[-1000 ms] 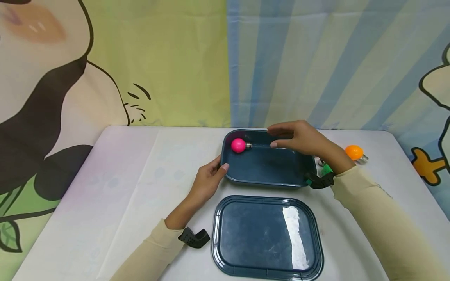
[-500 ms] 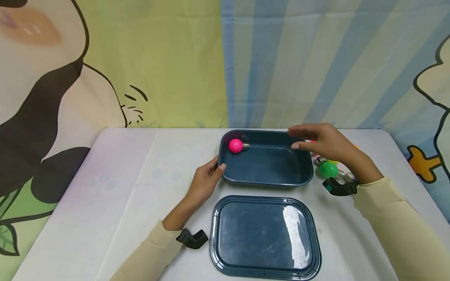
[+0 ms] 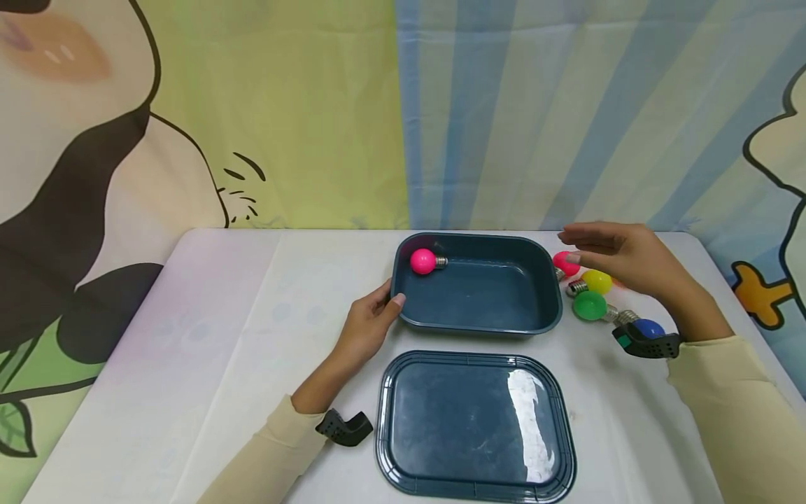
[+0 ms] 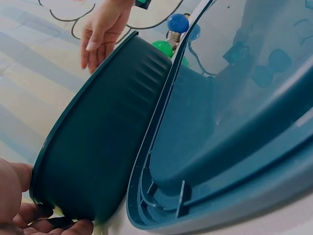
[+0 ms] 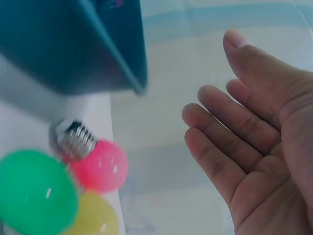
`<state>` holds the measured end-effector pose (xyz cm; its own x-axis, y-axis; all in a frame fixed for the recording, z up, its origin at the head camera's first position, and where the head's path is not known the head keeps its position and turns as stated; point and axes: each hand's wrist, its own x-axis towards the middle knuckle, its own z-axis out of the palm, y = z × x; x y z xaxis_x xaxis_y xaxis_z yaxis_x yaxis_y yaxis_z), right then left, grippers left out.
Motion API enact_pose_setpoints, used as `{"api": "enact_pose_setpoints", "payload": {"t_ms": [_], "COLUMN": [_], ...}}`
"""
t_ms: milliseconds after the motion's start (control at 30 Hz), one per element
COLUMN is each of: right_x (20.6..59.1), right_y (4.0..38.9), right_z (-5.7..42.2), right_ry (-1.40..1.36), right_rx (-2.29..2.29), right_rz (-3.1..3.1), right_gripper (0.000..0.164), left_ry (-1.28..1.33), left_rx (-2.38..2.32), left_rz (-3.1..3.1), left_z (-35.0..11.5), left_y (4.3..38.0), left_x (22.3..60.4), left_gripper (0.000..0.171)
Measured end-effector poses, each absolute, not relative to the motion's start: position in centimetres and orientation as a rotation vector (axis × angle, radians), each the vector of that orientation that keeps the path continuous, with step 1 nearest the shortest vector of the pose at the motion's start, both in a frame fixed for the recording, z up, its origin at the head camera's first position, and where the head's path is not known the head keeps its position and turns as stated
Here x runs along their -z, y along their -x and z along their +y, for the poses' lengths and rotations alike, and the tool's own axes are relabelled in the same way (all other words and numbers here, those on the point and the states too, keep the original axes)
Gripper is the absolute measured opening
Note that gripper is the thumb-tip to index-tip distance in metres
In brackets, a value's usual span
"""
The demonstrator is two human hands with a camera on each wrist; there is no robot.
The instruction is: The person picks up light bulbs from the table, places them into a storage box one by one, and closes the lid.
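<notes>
A dark blue plastic box (image 3: pixel 478 323) stands at the table's far side, with a pink light bulb (image 3: pixel 422 262) lying in its left part. My left hand (image 3: pixel 365 323) grips the box's left end, thumb over the rim and fingers curled under it in the left wrist view. To the right of the box my right hand (image 3: pixel 630 257) hovers over a group of bulbs, its fingers extended and holding nothing. In that group lie a second pink bulb (image 3: pixel 566 263), a yellow bulb (image 3: pixel 596 281), a green bulb (image 3: pixel 590 306) and a blue bulb (image 3: pixel 648 327).
The box's dark blue lid (image 3: pixel 472 420) lies in front of the box, near the table's front. A printed cloth (image 3: pixel 315 126) hangs behind the white table (image 3: pixel 239 315). An orange patch shows partly behind my right hand.
My right hand has moved right, from above the box to over the bulbs, uncovering several of them. My left hand keeps its grip on the box, and the pink bulb stays inside.
</notes>
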<state>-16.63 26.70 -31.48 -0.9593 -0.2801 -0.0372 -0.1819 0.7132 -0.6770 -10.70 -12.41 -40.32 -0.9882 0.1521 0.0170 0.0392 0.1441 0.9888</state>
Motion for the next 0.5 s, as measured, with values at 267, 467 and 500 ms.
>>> {"api": "enact_pose_setpoints", "payload": {"t_ms": [267, 467, 500], "right_x": [33.0, 34.5, 34.8], "right_y": [14.2, 12.1, 11.8], "right_z": [30.2, 32.4, 32.7], "right_ry": [0.312, 0.233, 0.216], "right_rx": [1.037, 1.008, 1.001], "right_rz": [2.893, 2.951, 2.959], "right_gripper": [0.049, 0.051, 0.052], "left_ry": [-0.149, -0.130, -0.134], "left_rx": [-1.961, -1.934, -1.934], "left_rz": [2.338, 2.357, 2.359], "left_z": [-12.3, -12.3, -12.3], "left_y": [10.7, 10.8, 10.8], "left_x": [40.3, 40.3, 40.3], "left_gripper": [0.055, 0.054, 0.054]}}
